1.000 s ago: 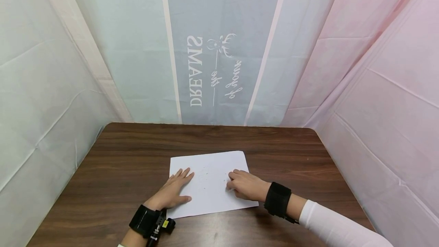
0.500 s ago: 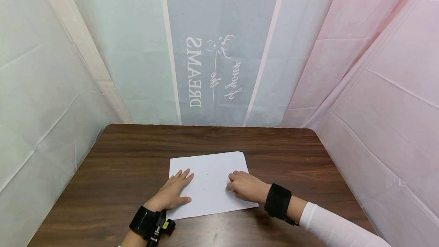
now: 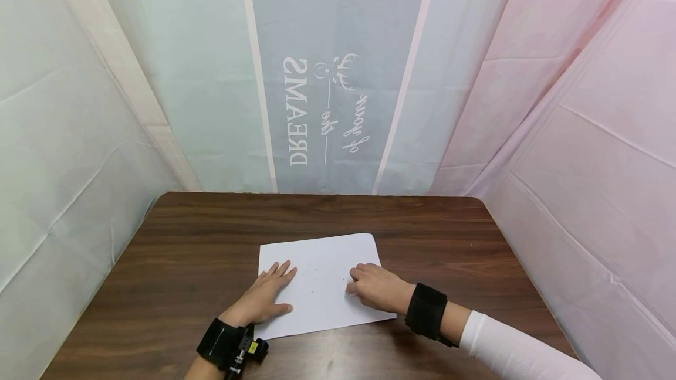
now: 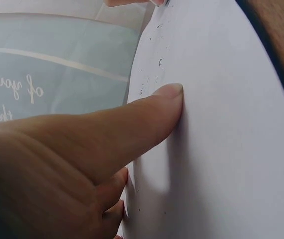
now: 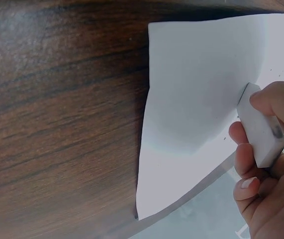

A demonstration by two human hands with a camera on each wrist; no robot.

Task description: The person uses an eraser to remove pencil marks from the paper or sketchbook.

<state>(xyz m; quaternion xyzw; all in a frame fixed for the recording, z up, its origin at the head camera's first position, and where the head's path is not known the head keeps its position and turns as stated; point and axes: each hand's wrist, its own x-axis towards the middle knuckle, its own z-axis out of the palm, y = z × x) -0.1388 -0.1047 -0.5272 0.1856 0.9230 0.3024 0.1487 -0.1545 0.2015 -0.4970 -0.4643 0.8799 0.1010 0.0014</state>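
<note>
A white sheet of paper lies on the brown table, with several small dark crumbs scattered on it. My left hand rests flat on the sheet's left part with fingers spread. In the left wrist view its thumb touches the paper. Over the sheet's right part, my right hand holds a white eraser, pinched between thumb and curled fingers. One end of the eraser meets the paper, and a grey smudge marks its side. From the head view the eraser is hidden by the hand.
The wood-grain table extends around the paper on all sides. A printed curtain hangs behind the table's far edge, with pale cloth at both sides. Black straps circle both wrists; the left one carries a small camera.
The view has shifted slightly. Both hands stay nearly in place, the left on the paper and the right holding the eraser on it.
</note>
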